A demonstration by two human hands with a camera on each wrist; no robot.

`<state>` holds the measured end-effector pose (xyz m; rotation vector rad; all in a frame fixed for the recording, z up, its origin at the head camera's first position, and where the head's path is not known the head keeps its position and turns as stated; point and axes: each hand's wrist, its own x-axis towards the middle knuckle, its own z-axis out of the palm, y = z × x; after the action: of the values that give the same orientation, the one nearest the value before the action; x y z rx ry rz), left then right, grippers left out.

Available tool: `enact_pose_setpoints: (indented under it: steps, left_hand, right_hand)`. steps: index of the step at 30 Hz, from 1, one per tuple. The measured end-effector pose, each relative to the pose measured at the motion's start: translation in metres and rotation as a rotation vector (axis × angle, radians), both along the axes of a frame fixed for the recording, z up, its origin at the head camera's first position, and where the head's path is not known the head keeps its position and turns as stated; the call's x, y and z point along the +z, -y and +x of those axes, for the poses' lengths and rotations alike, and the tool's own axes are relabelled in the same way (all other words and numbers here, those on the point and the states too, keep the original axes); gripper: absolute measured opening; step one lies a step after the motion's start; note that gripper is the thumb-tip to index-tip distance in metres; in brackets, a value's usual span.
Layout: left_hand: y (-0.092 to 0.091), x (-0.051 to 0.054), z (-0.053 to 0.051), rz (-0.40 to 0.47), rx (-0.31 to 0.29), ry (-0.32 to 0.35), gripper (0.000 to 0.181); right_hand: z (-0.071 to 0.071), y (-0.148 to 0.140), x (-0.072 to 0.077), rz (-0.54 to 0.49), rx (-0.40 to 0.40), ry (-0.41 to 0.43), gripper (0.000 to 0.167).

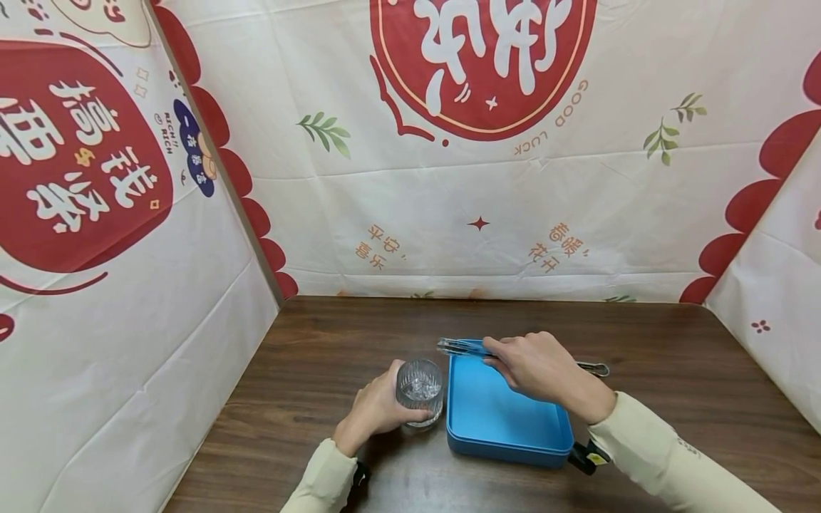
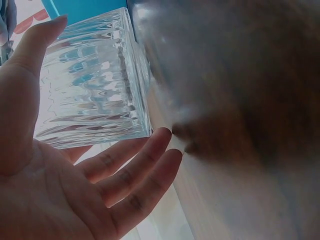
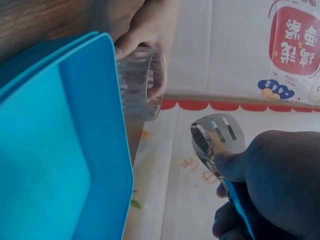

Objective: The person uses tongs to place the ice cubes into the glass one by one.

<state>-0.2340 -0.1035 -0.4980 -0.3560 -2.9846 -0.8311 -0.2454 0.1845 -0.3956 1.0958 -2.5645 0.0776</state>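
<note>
A clear ribbed glass [image 1: 420, 388] stands by the left side of a shallow blue box [image 1: 494, 413]. My left hand [image 1: 378, 402] holds the glass from its left, thumb across the near side; in the left wrist view the fingers lie low along the ribbed wall [image 2: 90, 75]. Above the box's back part, my right hand [image 1: 539, 363] grips metal tongs [image 1: 455, 347]. Their slotted head [image 3: 220, 130] points left, and the looped handle end [image 1: 595, 369] sticks out on the right. The palm hides the middle of the tongs.
Under everything is a dark wooden table [image 1: 288, 399]. A printed white cloth [image 1: 449, 214] hangs behind it and on both sides. A black wrist device [image 1: 582, 458] with a yellow label is beside the box's near right corner.
</note>
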Motion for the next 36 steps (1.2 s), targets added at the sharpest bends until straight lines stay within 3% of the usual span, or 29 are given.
enact_pose_setpoints:
  steps: [11,20,36]
  left_hand:
    - [0.0,0.0,0.001,0.008,0.002,0.033,0.084]
    - [0.001,0.002,0.001,0.008,-0.011,0.013,0.08]
    - [0.001,0.003,0.001,0.009,-0.006,0.024,0.081]
  right_hand:
    - [0.002,0.018,-0.007,0.0,0.044,0.01,0.017]
    - [0.003,0.029,-0.012,-0.005,0.09,-0.001,0.019]
    - [0.003,0.035,-0.015,0.013,0.085,0.003,0.018]
